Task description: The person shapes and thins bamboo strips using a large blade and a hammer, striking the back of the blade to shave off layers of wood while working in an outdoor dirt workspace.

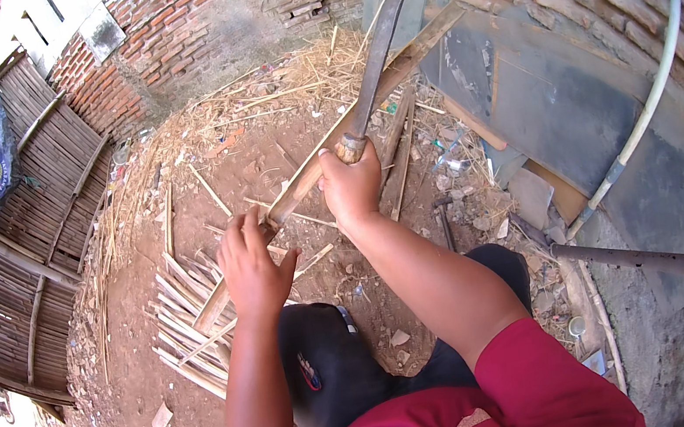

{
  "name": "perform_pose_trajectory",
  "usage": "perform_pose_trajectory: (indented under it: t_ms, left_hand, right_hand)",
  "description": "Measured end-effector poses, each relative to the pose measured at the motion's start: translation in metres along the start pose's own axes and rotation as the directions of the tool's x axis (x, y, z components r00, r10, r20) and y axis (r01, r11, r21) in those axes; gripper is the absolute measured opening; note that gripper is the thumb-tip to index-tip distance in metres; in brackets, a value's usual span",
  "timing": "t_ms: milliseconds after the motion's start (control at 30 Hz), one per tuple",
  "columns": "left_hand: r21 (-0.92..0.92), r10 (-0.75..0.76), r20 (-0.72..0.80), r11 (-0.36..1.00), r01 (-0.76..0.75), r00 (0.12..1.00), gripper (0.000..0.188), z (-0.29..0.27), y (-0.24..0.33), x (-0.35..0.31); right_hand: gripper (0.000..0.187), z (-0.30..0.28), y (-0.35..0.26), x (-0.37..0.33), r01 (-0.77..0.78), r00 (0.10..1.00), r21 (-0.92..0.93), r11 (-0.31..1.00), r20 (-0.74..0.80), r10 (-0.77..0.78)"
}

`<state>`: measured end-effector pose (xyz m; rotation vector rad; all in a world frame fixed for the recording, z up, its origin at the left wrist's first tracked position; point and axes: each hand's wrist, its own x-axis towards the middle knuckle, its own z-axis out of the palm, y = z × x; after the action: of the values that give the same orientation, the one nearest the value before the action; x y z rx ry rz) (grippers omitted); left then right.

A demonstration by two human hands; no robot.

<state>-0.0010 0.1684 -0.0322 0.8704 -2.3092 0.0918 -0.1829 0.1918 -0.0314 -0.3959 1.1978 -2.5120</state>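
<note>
My right hand (353, 184) is wrapped round the wooden handle of a machete (377, 62), whose long dark blade points up and away. A long piece of split bamboo (302, 182) slants from the wall side down toward my left knee. My left hand (252, 262) lies over its nearer part, fingers curled on it and thumb apart. The blade crosses over the bamboo farther up; whether the two touch I cannot tell. Beside my left hand, a pile of split bamboo strips (186, 321) lies on the dirt.
A brick wall (190, 24) runs along the back, with straw and shavings (296, 83) at its foot. Dark panels (537, 96) lean at the right, near a pale pipe (653, 105). A hammer-like tool (446, 220) stands near my right knee. A bamboo-slat screen (44, 170) is at the left.
</note>
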Motion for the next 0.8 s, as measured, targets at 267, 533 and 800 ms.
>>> perform_pose_trajectory:
  t_ms: [267,533,800]
  left_hand:
    - [-0.073,-0.171,0.145,0.98,0.183,0.975,0.039,0.021,-0.011,0.032]
    - [-0.032,-0.32,0.372,0.934,0.357,0.871,0.048,0.031,-0.051,0.016]
    - [-0.094,-0.231,0.363,0.955,0.282,0.903,0.041,0.046,-0.056,0.005]
  right_hand:
    - [0.025,-0.049,-0.037,0.036,0.501,0.848,-0.581,0.642,0.478,-0.229]
    - [0.03,-0.13,-0.022,0.055,0.727,0.686,-0.685,-0.047,0.723,0.082]
    - [0.027,-0.12,-0.025,0.052,0.801,0.597,-0.598,0.02,0.801,0.036]
